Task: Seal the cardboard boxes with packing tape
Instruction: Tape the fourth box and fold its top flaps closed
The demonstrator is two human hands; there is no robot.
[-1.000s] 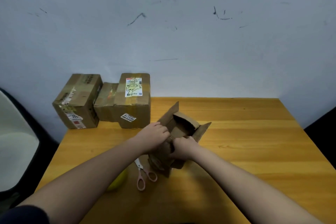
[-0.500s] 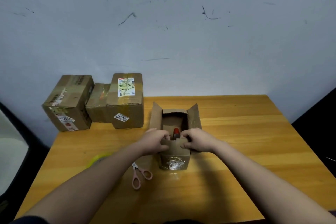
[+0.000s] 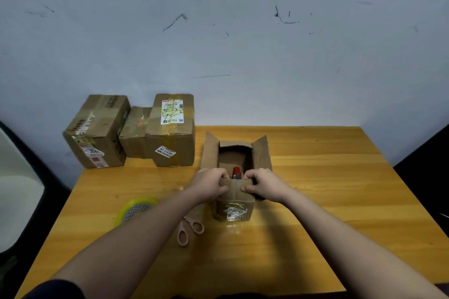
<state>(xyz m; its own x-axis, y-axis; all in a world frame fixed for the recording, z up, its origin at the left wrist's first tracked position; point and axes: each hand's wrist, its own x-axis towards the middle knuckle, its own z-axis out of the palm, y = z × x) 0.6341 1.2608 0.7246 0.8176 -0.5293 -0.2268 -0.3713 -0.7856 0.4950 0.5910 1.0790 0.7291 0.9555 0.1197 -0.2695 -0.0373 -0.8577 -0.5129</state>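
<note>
A small open cardboard box stands upright at the middle of the wooden table, its side flaps raised. A red object shows inside it. My left hand and my right hand grip the near flap at the box's front edge, thumbs on its outer face. A roll of yellowish packing tape lies left of my left forearm. Pink-handled scissors lie just in front of the box, partly under my left forearm.
Three taped, labelled cardboard boxes stand in a row at the table's back left corner against the scuffed wall. A dark chair edge is at the left. The table's right half holds nothing else.
The box went from tilted and turned to standing upright and square to me. Both hands shifted to its near flap; since half a second ago they have barely moved.
</note>
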